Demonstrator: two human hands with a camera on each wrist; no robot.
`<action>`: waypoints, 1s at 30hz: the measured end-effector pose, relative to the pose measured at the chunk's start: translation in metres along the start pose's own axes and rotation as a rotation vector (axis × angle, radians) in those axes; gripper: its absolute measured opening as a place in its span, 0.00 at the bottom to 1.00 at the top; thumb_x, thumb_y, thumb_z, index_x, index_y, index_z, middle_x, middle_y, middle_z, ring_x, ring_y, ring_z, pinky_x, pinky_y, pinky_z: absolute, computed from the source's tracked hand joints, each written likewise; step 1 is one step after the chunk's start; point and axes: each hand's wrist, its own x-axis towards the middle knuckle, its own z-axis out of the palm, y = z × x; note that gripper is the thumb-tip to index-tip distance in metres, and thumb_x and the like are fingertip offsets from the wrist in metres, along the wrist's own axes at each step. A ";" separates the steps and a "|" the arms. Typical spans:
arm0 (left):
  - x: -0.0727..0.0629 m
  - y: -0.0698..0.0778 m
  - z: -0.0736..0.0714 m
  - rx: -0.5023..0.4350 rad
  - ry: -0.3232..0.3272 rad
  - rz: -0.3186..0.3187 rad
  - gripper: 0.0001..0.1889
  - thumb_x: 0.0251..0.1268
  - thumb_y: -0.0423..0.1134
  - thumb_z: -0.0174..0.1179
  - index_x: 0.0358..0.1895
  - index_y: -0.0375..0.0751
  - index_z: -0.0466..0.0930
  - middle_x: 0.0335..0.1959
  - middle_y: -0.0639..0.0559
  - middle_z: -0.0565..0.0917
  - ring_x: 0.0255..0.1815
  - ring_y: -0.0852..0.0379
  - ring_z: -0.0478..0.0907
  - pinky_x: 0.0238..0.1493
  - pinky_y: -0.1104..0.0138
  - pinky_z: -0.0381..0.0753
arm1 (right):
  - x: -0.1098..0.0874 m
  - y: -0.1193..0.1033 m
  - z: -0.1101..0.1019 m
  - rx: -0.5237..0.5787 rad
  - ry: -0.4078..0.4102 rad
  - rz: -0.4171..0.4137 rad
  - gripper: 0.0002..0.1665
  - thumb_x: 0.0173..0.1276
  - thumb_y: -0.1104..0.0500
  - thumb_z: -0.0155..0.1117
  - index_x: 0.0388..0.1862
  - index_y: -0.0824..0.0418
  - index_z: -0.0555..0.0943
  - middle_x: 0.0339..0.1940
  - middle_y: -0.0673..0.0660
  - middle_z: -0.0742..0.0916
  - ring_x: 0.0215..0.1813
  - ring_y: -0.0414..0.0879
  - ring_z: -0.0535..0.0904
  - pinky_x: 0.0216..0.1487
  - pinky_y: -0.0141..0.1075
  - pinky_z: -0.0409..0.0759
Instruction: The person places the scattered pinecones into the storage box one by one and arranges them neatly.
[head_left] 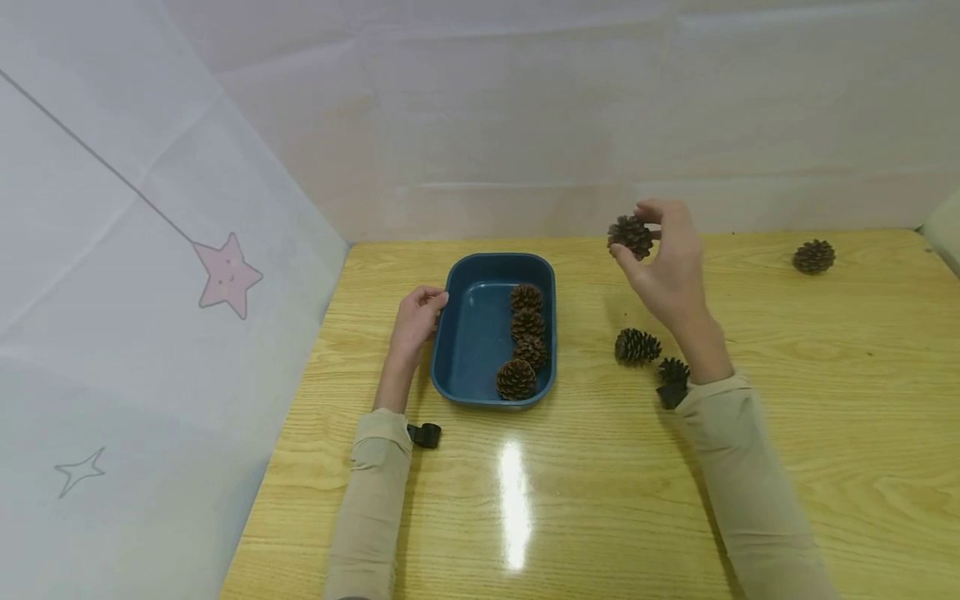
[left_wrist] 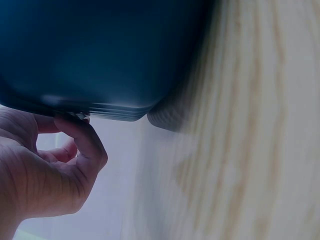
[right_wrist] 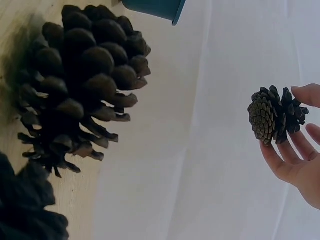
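While left grip (head_left: 417,323) pinches smooth, round-cornered tray (head_left: 476,333), right grip (head_left: 672,271), half-curled, holds scaly pinecone (head_left: 631,237).

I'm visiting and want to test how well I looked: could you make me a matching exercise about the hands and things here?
Column one
1. Left hand
2. Right hand
3. Blue tub
4. Pink star

Column two
A. Contains four pine cones in a line
B. Pictured on the pale backdrop
C. Holds the blue tub at its rim
D. Holds a single pine cone off the table

Right pairs: 1-C, 2-D, 3-A, 4-B
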 end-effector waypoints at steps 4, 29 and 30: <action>0.000 0.000 0.000 0.005 0.000 -0.006 0.17 0.79 0.42 0.58 0.61 0.34 0.79 0.38 0.50 0.76 0.30 0.59 0.76 0.29 0.71 0.77 | -0.001 -0.001 0.001 0.001 -0.013 -0.004 0.33 0.65 0.69 0.75 0.64 0.78 0.71 0.56 0.74 0.78 0.59 0.66 0.78 0.63 0.56 0.75; -0.001 0.000 0.001 0.020 0.015 -0.001 0.16 0.79 0.42 0.58 0.59 0.35 0.80 0.38 0.49 0.76 0.31 0.58 0.76 0.29 0.71 0.77 | -0.002 -0.003 0.011 0.110 -0.069 0.039 0.34 0.66 0.66 0.76 0.68 0.73 0.73 0.51 0.71 0.83 0.52 0.61 0.83 0.49 0.52 0.85; 0.000 0.000 0.001 0.020 0.015 -0.002 0.16 0.79 0.42 0.58 0.59 0.35 0.80 0.38 0.50 0.76 0.30 0.58 0.76 0.29 0.71 0.77 | -0.002 -0.004 0.012 0.111 -0.076 0.040 0.35 0.66 0.65 0.76 0.68 0.73 0.72 0.52 0.71 0.82 0.53 0.61 0.83 0.50 0.52 0.85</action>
